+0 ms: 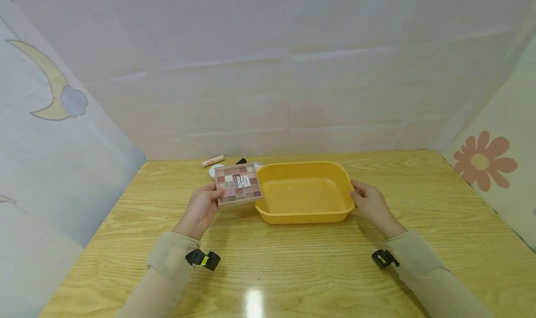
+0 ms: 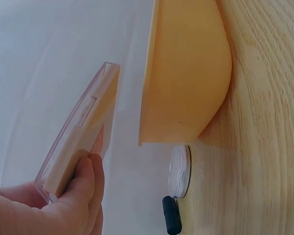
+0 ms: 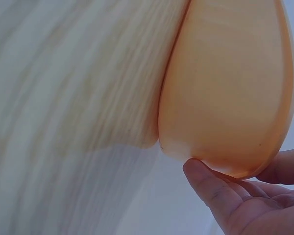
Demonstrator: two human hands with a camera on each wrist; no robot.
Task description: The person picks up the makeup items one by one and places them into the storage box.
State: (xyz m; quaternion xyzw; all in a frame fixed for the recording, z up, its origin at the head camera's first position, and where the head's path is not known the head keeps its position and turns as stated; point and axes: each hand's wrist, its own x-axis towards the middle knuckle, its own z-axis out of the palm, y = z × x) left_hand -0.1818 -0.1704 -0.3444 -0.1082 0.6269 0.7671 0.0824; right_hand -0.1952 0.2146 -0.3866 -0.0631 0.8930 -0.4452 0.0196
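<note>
My left hand (image 1: 202, 209) grips an eyeshadow palette (image 1: 238, 184) by its left edge, thumb over the clear lid. Square pans in browns and pinks show through it, with the word BACK across. The palette is raised above the table, its right corner overlapping the left end of a yellow plastic basin (image 1: 303, 219) in the head view. In the left wrist view a gap shows between the palette (image 2: 81, 127) and the basin wall (image 2: 186, 73). At the basin's right end my right hand (image 1: 374, 208) pinches the rim, thumb on one side and fingers (image 3: 210, 191) under the outer edge.
Behind the palette on the wooden table (image 1: 259, 262) lie a pale pink tube (image 1: 213, 160), a white round case (image 1: 212, 172) and a black-capped item (image 1: 241, 161). A round clear-lidded case (image 2: 180, 171) stands near the basin. A pale curtain (image 1: 268, 99) rises behind the table.
</note>
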